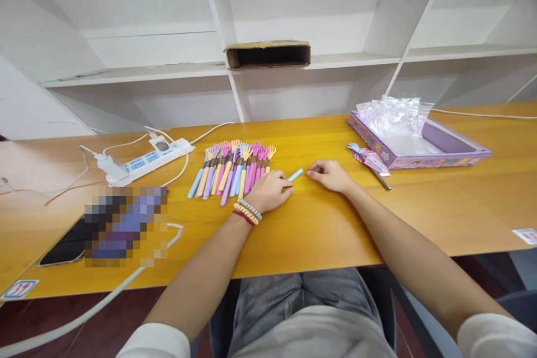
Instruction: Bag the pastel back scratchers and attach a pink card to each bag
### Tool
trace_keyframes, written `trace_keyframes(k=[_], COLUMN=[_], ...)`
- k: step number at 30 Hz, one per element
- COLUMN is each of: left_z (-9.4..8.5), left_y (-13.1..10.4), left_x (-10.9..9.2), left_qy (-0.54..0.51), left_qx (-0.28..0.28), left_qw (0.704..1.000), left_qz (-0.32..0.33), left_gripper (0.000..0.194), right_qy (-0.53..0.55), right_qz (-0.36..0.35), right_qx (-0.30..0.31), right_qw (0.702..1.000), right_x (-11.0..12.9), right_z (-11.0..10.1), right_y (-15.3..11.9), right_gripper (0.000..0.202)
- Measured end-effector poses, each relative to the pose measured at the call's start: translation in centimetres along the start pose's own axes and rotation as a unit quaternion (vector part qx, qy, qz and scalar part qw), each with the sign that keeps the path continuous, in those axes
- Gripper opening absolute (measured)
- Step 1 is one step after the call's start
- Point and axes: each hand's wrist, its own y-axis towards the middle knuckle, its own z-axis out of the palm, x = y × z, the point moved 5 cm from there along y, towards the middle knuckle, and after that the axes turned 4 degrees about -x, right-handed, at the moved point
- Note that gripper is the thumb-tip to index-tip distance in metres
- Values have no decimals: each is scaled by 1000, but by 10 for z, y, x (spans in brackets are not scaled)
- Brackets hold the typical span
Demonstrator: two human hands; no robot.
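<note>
My left hand (pixel 272 191), with bracelets at the wrist, is closed over the table beside a row of small claw-headed sticks (pixel 229 173) in pink, yellow, purple and blue. A light blue handle (pixel 296 174) sticks out from its fingers toward the right; the rest of that piece is hidden under the hand. My right hand (pixel 329 175) rests a little to the right of the blue tip, not touching it, with its fingers curled together. What the right fingers hold, if anything, is too small to make out.
A purple tray (pixel 440 160) with clear plastic bags (pixel 392 117) stands at the right, a blue-headed stick (pixel 377 173) with a pink card beside it. A power strip (pixel 151 162) and a phone (pixel 67 243) lie left. A cardboard box (pixel 268 56) sits on the shelf.
</note>
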Motion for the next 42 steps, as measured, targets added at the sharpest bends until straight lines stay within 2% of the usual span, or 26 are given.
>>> trace_keyframes(k=[5,10,14,16,20,23,26,31,37,42], left_z=[-3,-4,-5,-5,-5,-5,-4,-4,-5,-4], left_y=[0,0,0,-1,-1,0,0,-1,-1,-1], left_x=[-1,0,1,2,2,2,3,3,3,4], left_qy=[-10,-11,-14,-15,-21,-25,-30,-33,-35,-36], left_qx=[-8,16,23,27,29,35,44,46,49,47], left_qw=[1000,1000,1000,999,999,999,999,998,998,998], left_qz=[6,4,8,7,7,9,10,6,5,7], left_gripper=[23,26,27,27,28,29,29,30,30,29], right_qy=[-6,-18,-100,-173,-284,-316,-333,-338,-332,-330], right_qz=[-3,-7,26,67,145,216,263,279,293,304], right_qx=[0,-9,-32,-79,-186,-219,-209,-183,-207,-196], right_qw=[1000,1000,994,979,929,897,881,880,872,872], right_x=[0,2,-3,-10,-28,-45,-58,-71,-74,-76], right_z=[0,-2,-10,-22,-57,-77,-84,-82,-85,-83], right_y=[-1,-1,0,0,-4,-9,-13,-12,-12,-12], right_gripper=[25,23,23,25,34,38,39,40,43,45])
